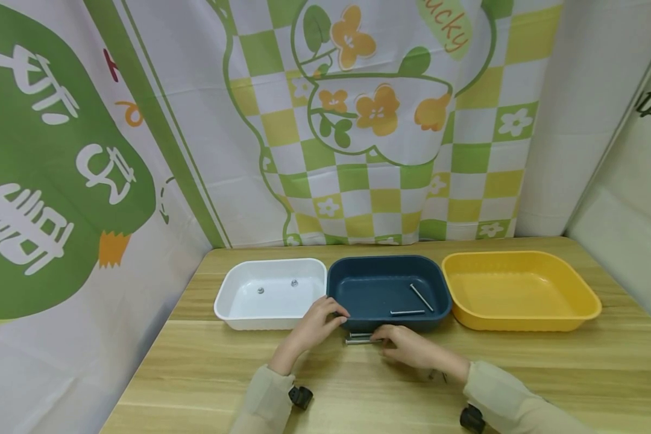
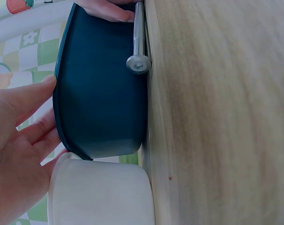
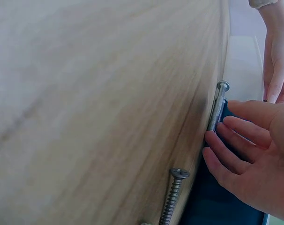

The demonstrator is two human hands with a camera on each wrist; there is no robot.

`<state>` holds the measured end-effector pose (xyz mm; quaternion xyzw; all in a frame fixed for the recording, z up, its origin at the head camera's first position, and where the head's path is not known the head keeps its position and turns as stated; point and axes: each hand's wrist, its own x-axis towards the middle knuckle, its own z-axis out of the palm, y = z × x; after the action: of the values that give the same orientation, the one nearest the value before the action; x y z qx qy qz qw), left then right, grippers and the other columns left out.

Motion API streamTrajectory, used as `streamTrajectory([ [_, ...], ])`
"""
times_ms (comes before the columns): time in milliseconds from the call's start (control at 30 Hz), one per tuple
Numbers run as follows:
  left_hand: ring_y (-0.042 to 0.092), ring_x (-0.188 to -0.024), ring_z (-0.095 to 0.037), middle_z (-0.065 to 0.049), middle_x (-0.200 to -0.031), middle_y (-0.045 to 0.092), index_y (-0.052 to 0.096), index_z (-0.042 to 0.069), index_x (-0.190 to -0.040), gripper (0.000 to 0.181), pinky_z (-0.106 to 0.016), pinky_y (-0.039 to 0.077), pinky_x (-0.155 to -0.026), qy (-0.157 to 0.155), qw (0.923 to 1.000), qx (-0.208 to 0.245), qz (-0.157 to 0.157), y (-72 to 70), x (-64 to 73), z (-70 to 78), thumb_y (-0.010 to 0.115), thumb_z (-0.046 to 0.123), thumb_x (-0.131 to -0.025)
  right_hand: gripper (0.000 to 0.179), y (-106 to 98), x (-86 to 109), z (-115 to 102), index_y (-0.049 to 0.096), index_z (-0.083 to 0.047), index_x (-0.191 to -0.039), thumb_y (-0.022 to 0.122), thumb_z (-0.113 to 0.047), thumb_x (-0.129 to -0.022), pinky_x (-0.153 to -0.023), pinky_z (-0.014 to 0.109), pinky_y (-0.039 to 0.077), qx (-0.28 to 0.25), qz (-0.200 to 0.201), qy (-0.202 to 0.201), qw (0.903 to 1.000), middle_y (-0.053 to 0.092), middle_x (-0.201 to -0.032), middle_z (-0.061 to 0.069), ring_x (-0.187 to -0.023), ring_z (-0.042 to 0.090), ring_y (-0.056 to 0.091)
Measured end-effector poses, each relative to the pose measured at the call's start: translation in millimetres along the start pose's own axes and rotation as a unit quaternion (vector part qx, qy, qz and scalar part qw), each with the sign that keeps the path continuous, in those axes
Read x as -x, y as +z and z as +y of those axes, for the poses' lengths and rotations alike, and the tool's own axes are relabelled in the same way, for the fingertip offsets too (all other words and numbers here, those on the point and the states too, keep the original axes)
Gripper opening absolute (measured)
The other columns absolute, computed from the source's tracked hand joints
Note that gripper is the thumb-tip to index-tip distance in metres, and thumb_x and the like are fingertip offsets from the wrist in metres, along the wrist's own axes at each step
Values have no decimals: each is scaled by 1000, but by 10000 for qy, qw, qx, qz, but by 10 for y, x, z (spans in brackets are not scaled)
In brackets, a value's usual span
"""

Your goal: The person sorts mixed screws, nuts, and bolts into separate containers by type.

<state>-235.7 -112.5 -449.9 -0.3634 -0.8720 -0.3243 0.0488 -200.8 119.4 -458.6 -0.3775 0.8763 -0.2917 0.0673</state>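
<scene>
My left hand (image 1: 321, 322) rests at the front left corner of the dark blue tray (image 1: 352, 261), its thumb tip touching the rim in the left wrist view. My right hand (image 1: 407, 346) reaches down in front of this tray, fingertips right at two silver bolts (image 1: 358, 342) lying side by side on the table. Its thumb stands apart from the bent fingers in the right wrist view, and the hand covers the bolts' right ends. One bolt's round head (image 2: 138, 64) faces left. Two more long bolts (image 1: 421, 297) lie inside the blue tray.
A white tray (image 1: 271, 263) on the left holds two small metal nuts (image 1: 261, 290). On the right stands a yellow tray (image 1: 521, 322). Dark screws (image 1: 438, 376) lie on the wooden table (image 1: 325, 398) by the right forearm. Patterned cloth (image 1: 369, 199) hangs behind.
</scene>
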Motion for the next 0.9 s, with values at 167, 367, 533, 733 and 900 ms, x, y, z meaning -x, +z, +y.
streamTrajectory([
  [167, 49, -84, -13, 1, -90, 59, 65, 8, -92, 13, -26, 40, -74, 6, 10000, -11, 23, 6, -10, -5, 56, 15, -86, 22, 19, 3, -4, 63, 4, -98, 62, 3, -76, -75, 31, 46, 208, 106, -119, 9997, 59, -94, 9, -87, 21, 56],
  [367, 49, -83, -13, 0, -89, 59, 66, 7, -92, 13, -26, 40, -73, 50, 10000, -15, 58, 14, -11, -13, 57, 14, -86, 17, 82, 15, 19, 66, -2, -83, 62, 7, -70, -65, 23, 45, 264, 470, -216, 9983, 58, -81, 2, -74, 12, 54],
  [533, 48, -82, -13, 0, -89, 58, 65, 6, -92, 14, -26, 40, -72, 53, 10000, -23, 47, 16, -8, -13, 56, 15, -86, 15, 117, 10, 11, 66, -3, -79, 65, 7, -68, -63, 23, 44, 306, 552, -108, 9979, 56, -78, 0, -71, 10, 52],
  [733, 48, -82, -13, 1, -89, 58, 65, 7, -93, 14, -25, 40, -72, 2, 10000, -33, 17, 15, -7, -11, 56, 16, -87, 16, 130, -14, -34, 67, -1, -83, 65, 5, -69, -63, 24, 44, 311, 453, -18, 9985, 56, -78, 1, -72, 12, 53],
  [900, 48, -82, -13, 1, -88, 58, 65, 7, -93, 14, -25, 40, -72, -12, 10000, -29, 8, 10, -6, -4, 56, 16, -87, 15, 139, -35, -61, 67, -2, -82, 63, 6, -70, -62, 23, 44, 255, 435, -36, 9987, 56, -77, 1, -71, 10, 53],
])
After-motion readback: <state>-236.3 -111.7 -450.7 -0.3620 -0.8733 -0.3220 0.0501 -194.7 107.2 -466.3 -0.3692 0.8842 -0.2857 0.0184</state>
